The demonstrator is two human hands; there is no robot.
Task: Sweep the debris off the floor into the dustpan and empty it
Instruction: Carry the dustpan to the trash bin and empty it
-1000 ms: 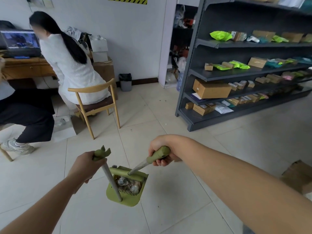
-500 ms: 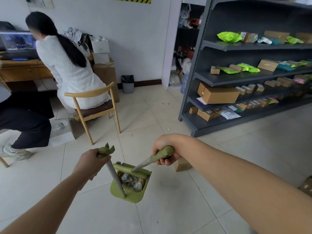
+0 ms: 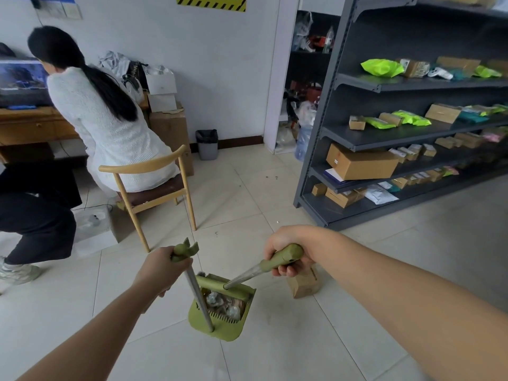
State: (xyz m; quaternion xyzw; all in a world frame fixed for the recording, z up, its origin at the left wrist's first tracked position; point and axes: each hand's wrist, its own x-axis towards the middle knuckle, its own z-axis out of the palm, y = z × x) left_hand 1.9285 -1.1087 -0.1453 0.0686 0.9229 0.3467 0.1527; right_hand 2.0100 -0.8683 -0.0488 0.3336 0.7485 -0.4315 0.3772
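Left grip [image 3: 160, 270] curls round the metal pole of the green plastic dustpan [image 3: 228, 335]; right grip [image 3: 286, 243] wraps the green-handled broom [image 3: 280, 257]. Crumpled debris [image 3: 225, 303] fills the pan, over pale tiled floor [image 3: 275, 353] near grey metal shelving [image 3: 343, 140].

Seated person [image 3: 110, 127]: 10 o'clock, white top, long dark hair, back to the camera
Chair [image 3: 154, 199]: wooden, under that person
Desk [image 3: 33, 127]: 9 o'clock, monitor [image 3: 22, 78] lit on top
Second person [image 3: 35, 215]: 9 o'clock edge, black trousers (only partly in view)
Shelving unit [image 3: 398, 84]: 2 o'clock, dark, holding cardboard boxes [image 3: 362, 165] and green packets [image 3: 382, 67]
Small carton [image 3: 303, 284]: 5 o'clock, on the floor tiles
Striped sign [image 3: 211, 1]: 12 o'clock, on the wall
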